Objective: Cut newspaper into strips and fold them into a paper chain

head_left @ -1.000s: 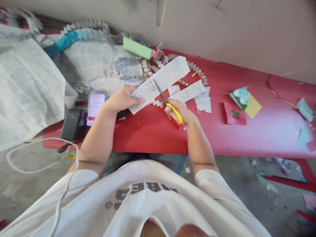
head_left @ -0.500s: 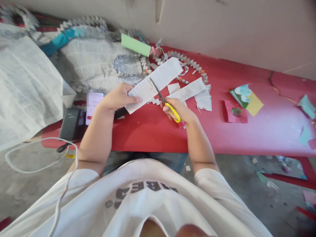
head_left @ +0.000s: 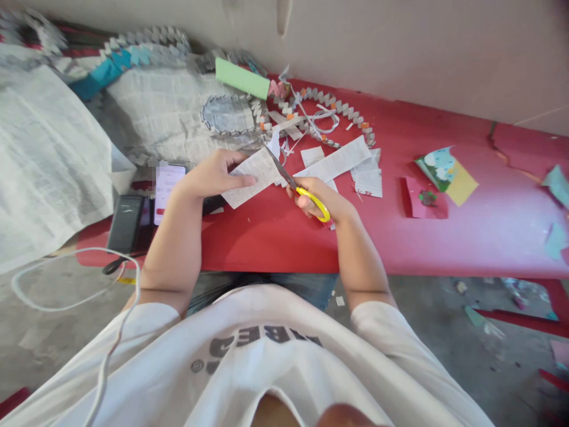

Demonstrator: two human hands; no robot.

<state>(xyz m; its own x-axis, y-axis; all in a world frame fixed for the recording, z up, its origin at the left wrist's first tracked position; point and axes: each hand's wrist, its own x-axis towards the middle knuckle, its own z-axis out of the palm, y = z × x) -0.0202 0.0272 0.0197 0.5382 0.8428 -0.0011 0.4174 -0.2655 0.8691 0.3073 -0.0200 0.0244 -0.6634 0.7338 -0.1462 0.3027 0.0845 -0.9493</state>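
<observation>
My left hand [head_left: 217, 175] pinches a short printed paper piece [head_left: 252, 177] between thumb and fingers. In my right hand [head_left: 313, 193] are the scissors [head_left: 316, 206], with yellow handles and dark blades that point up and left. The blades lie at the right end of the held paper and look nearly closed. Just beyond the blade tips is a folded white scrap [head_left: 274, 142]. A long printed strip [head_left: 340, 161] lies on the red table [head_left: 249, 249], past my right hand, with smaller paper pieces beside it.
Newspaper sheets [head_left: 53, 160] cover the left side. A phone [head_left: 169, 193] and a black power bank [head_left: 125, 224] lie left of my left arm, near a white cable [head_left: 44, 309]. Folded paper chains [head_left: 342, 107] and a green paper [head_left: 242, 78] lie behind; coloured cards [head_left: 427, 198] sit right.
The long strip in my left hand is now cut short. Its far part has come off, uncovering thin white loops and scraps behind. The scissor blades have closed.
</observation>
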